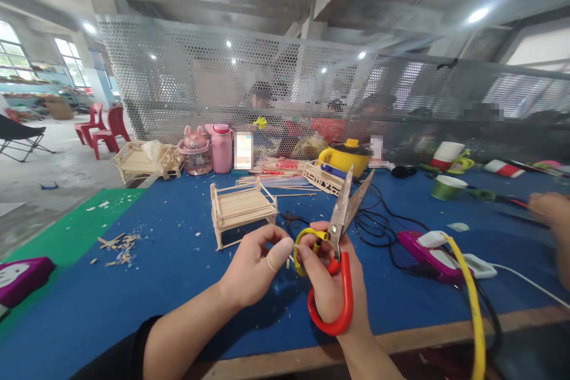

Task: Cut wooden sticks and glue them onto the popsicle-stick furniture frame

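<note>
Low over the blue table, my left hand (pixel 260 261) is pinched, its thumb and finger closed on something small and pale that I cannot make out. Just right of it, my right hand (pixel 332 285) holds scissors (pixel 338 219) with red and yellow handles. Their blades point up and are parted. The thumb and finger of that hand meet near my left fingertips, with a small pale piece between the two hands. Behind my left hand stands a little wooden stick frame (pixel 244 205) shaped like a bed, upright on the table.
Wood scraps (pixel 120 248) lie left. Loose sticks (pixel 285 172), a pink bottle (pixel 221 148) and a yellow pot (pixel 347 157) stand or lie behind. Right are black cables (pixel 371 222), a purple power strip (pixel 430 255), a green-white cup (pixel 447 187) and another person's hand (pixel 550 211).
</note>
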The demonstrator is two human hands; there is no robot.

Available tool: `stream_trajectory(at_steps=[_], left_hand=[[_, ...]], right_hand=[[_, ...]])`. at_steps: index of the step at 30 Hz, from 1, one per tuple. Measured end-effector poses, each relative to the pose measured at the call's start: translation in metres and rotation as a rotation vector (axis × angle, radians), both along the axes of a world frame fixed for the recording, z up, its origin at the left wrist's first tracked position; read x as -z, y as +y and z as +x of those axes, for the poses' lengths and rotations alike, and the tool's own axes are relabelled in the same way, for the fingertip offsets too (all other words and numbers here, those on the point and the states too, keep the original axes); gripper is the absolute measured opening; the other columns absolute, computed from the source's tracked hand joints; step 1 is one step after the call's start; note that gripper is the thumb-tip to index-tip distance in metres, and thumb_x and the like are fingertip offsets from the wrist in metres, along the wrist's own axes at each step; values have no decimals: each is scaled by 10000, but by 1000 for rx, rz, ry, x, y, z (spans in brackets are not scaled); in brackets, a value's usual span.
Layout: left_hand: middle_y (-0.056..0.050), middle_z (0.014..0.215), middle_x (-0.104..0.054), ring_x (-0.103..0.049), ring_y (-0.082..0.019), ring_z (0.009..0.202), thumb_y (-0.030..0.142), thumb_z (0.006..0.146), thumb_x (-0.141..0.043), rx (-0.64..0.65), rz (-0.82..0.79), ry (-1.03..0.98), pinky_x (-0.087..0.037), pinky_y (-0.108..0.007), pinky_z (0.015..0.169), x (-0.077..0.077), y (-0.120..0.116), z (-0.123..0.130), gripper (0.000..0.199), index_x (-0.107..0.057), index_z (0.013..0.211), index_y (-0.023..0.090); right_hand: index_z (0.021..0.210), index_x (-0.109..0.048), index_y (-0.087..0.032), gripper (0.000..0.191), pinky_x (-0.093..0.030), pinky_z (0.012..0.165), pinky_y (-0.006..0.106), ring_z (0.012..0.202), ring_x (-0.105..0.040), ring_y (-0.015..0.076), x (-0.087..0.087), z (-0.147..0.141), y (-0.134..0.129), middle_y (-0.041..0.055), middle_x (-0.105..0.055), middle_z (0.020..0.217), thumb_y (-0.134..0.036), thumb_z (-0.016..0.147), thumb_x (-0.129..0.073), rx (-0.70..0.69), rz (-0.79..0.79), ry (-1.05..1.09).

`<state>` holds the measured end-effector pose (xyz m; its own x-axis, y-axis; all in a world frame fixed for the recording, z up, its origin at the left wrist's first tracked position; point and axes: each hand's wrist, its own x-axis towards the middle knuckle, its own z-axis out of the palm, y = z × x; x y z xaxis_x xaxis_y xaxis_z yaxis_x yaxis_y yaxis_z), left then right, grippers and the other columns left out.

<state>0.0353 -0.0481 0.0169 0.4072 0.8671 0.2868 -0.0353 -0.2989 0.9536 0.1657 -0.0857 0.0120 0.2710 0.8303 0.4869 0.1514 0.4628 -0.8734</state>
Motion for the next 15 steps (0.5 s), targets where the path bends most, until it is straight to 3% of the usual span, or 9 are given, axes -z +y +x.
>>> stream_trajectory(at_steps=[3, 9, 15], left_hand=[[15, 629, -466, -430, -102, 621, 447, 865, -447, -22, 94, 101, -374, -209, 578, 0, 1, -2, 369, -522, 666, 145], [12, 645, -507, -400, -91, 583, 388, 861, -473, -37, 170, 156, -330, -206, 537, -2, -2, -2, 299, -576, 727, 141], [17, 620, -512, -449, -90, 581, 387, 829, -525, -138, 80, -102, -393, -204, 564, -7, 0, -2, 285, -560, 682, 146]], right_hand=[[1015, -480, -232, 239, -471, 531, 227, 573, -543, 110, 1, 1, 1, -22, -548, 726, -273, 803, -581, -20, 16, -98], [1017, -488, -228, 261, -471, 530, 228, 571, -538, 113, 1, 1, 3, -19, -539, 728, -303, 790, -594, -21, 11, -47], [1074, -453, -247, 412, -480, 602, 253, 668, -531, 131, 2, -7, -5, -5, -526, 807, -482, 771, -604, -126, -131, 116]])
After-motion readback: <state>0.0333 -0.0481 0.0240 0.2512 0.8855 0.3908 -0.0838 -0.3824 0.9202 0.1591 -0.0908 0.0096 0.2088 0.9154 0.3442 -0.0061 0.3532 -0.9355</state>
